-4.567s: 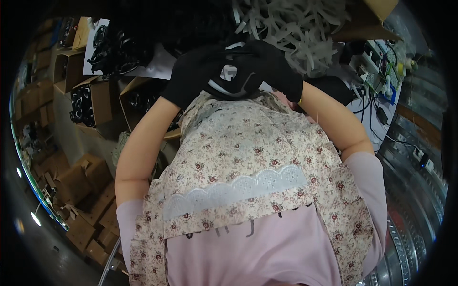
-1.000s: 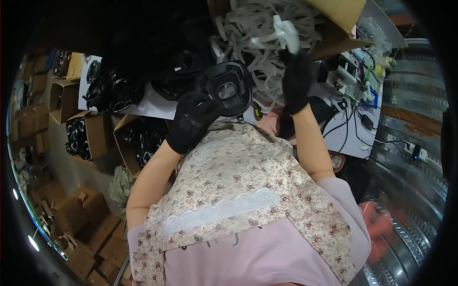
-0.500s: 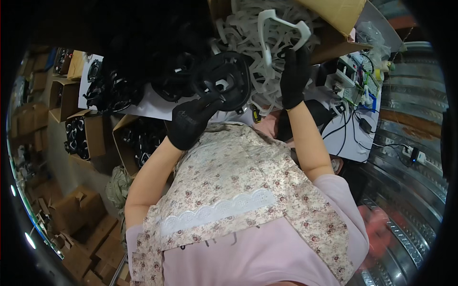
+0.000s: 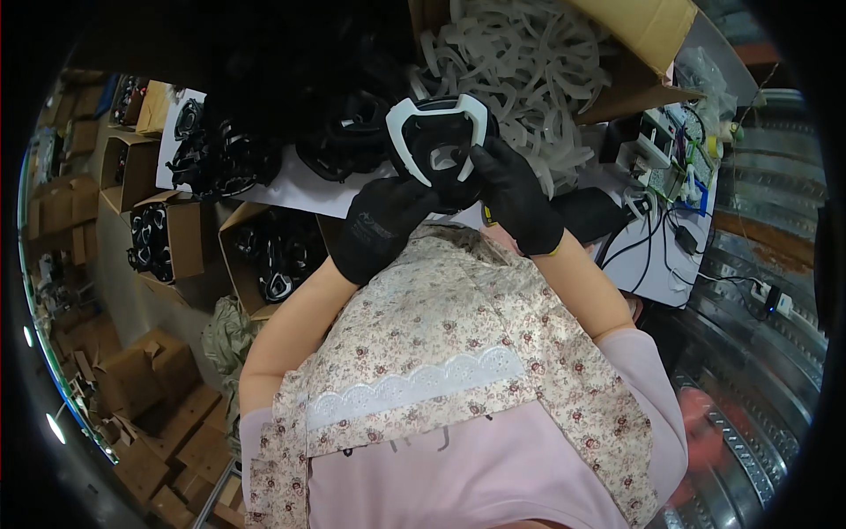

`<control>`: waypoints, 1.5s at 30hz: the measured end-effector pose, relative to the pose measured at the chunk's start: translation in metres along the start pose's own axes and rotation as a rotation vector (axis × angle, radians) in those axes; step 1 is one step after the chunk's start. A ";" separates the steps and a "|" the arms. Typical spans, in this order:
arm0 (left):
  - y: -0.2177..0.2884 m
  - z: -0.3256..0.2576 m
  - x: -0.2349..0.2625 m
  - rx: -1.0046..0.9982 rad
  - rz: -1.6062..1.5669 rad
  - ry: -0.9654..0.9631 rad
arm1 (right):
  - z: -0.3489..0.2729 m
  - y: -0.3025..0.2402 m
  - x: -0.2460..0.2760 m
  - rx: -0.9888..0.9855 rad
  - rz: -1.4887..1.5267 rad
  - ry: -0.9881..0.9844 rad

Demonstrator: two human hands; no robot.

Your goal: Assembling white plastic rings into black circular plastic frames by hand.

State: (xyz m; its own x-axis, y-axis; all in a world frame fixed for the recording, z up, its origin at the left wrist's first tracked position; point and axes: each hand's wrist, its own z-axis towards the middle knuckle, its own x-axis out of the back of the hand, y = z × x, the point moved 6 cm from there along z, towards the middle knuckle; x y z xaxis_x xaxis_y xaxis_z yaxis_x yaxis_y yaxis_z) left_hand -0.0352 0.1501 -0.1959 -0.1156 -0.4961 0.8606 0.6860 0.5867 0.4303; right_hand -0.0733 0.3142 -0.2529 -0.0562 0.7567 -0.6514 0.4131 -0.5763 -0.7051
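Far bench [image 4: 300,189] top lost in shadow; black parts there indistinct. Black round part [image 4: 445,163] mostly hidden behind white frame [image 4: 434,132]. Left hand [image 4: 381,227] fingers grip the part; right hand [image 4: 513,196] fingers press the frame, previously held apart, raised right.

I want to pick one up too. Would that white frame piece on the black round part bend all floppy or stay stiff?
Probably fairly stiff: the white frame keeps its curved outline though the right hand grips only one side. It looks thin and open, so likely light. The heaped white frames in the cardboard box also keep their shape, and hooked ends might snag together.
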 end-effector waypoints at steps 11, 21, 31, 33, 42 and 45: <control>-0.052 -0.018 0.009 0.662 -1.248 0.348 | -0.033 0.023 -0.011 0.016 -0.527 -0.149; -0.041 -0.032 0.004 0.803 -0.993 0.295 | -0.042 -0.022 -0.020 0.648 -0.984 0.083; -0.047 -0.036 -0.001 0.700 -1.038 0.291 | -0.019 -0.004 -0.031 0.754 -1.061 -0.165; -0.047 -0.031 0.003 0.635 -0.902 0.230 | -0.022 -0.007 -0.036 0.832 -1.130 -0.184; -0.046 -0.034 -0.008 0.775 -1.269 0.249 | -0.013 -0.014 -0.018 0.771 -1.069 -0.119; -0.046 -0.033 -0.007 0.814 -1.276 0.242 | -0.014 -0.018 -0.024 0.869 -1.095 -0.180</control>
State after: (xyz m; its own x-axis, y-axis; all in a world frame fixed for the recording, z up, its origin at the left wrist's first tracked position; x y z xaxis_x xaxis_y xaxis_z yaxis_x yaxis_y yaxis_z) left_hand -0.0421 0.1059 -0.2308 -0.1318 -0.9674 -0.2162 -0.3535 -0.1579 0.9220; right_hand -0.0672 0.3105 -0.2202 -0.1199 0.9282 0.3523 -0.5959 0.2165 -0.7733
